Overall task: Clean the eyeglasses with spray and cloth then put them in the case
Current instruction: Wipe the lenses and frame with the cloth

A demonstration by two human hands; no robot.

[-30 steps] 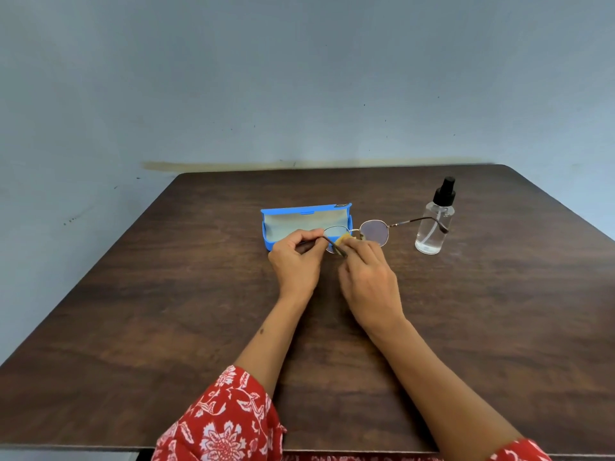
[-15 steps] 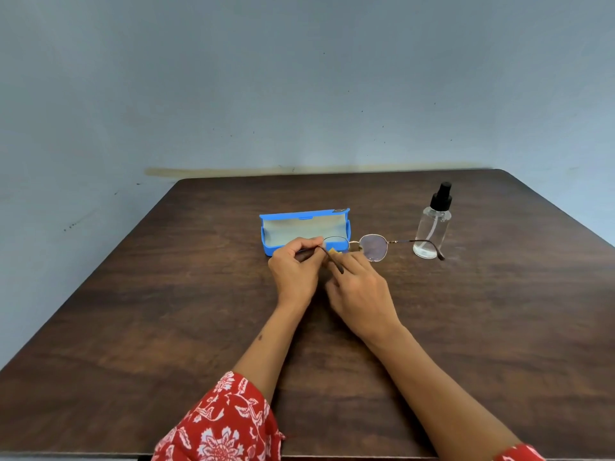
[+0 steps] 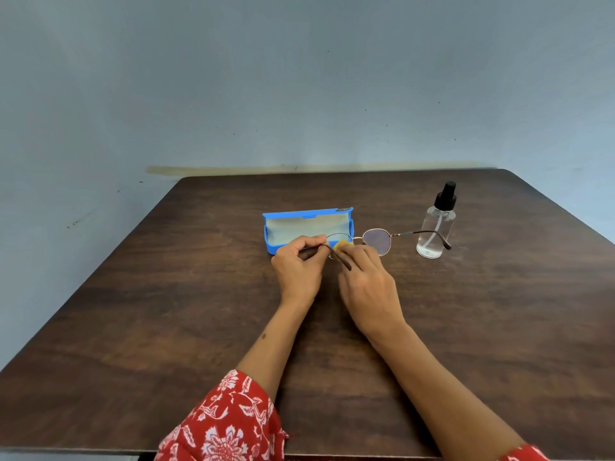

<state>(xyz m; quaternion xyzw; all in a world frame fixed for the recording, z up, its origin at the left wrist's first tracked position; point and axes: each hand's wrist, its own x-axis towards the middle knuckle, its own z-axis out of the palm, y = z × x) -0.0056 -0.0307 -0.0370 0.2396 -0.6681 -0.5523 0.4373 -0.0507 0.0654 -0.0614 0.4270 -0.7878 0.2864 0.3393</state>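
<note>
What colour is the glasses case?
Blue outside, pale grey-beige lining; the case shows in the head view.

Eyeglass case: bright blue shell, pale grey-beige lining. Cloth: yellow. Eyeglasses: thin gold-toned rims, apparently dark brown temple tips. Spray bottle: clear body, black nozzle. Table: dark brown woodgrain. Sleeve, lower left: red with white floral print.

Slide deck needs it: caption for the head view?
Left hand holds eyeglasses; right hand wipes a lens with yellow cloth.

Hidden and cut off

Yellow cloth mostly covered by right hand fingers; red sleeves cropped at bottom edge.
</note>
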